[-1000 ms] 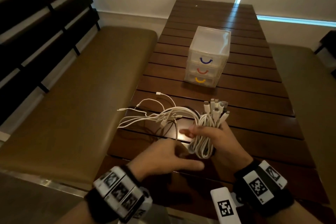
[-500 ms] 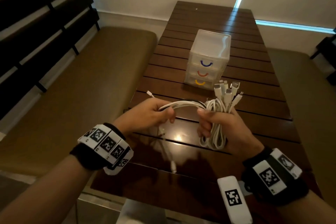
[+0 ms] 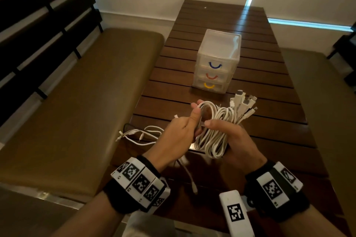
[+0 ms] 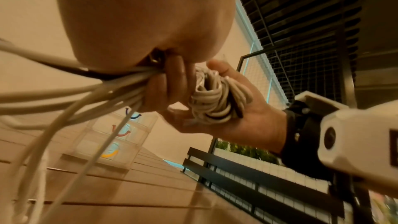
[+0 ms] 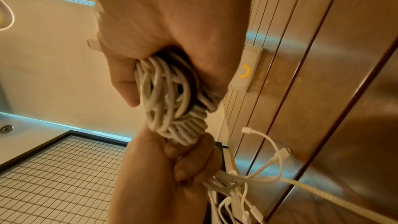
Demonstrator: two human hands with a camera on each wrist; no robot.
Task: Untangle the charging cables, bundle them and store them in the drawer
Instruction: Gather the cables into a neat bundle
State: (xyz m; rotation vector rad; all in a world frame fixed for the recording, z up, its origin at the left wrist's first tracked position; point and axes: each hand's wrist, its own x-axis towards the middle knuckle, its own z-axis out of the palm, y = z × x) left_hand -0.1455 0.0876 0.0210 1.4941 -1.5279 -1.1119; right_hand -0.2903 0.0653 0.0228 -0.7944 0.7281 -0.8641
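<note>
My right hand [image 3: 229,136] grips a coiled bundle of white charging cables [image 3: 213,140], with several plug ends [image 3: 244,102] fanning out above it. My left hand [image 3: 185,129] grips the loose run of the same cables and holds a loop of them up beside the coil. The free cable tails [image 3: 138,134] trail down to the left over the table edge. In the left wrist view the cables [image 4: 120,81] pass through my curled fingers toward the coil [image 4: 213,98]. The right wrist view shows the coil [image 5: 170,101] held in my fist.
A small clear drawer unit [image 3: 217,61] with blue, red and yellow handles stands shut on the slatted wooden table [image 3: 269,86], just beyond my hands. Padded benches [image 3: 77,102] run along both sides. One cable end [image 3: 194,190] dangles below my hands.
My left hand has swung the loose cables up and right, laying a loop beside the coil. The tails have been drawn in toward my hands.
</note>
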